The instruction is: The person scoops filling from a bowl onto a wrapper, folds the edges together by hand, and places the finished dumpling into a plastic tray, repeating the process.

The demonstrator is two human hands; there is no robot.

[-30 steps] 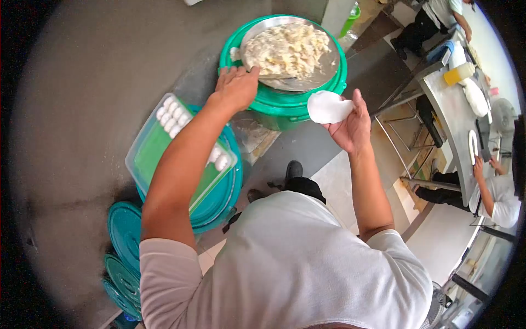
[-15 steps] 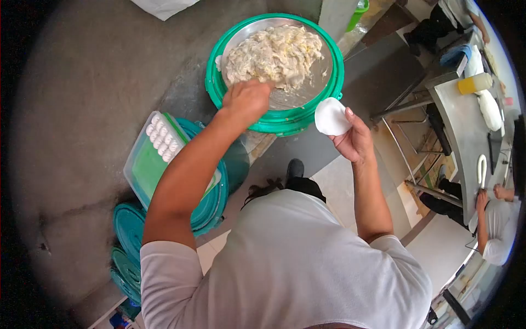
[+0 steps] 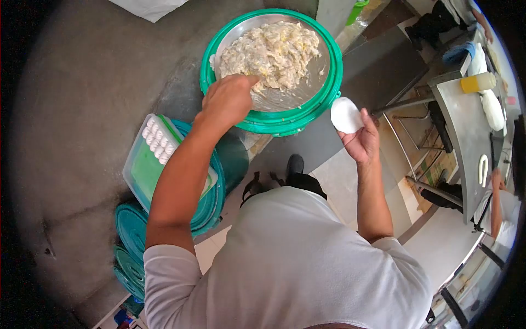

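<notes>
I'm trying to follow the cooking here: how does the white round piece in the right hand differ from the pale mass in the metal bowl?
The white disc is small, smooth and flat; the filling is a big, lumpy, yellowish heap. The disc rests in the right hand; the filling lies in the metal bowl, where the left hand touches it. Both are pale.

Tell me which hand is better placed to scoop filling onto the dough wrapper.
Probably the left hand: it already rests at the filling in the metal bowl, while the right hand is occupied holding the round wrapper.
</notes>
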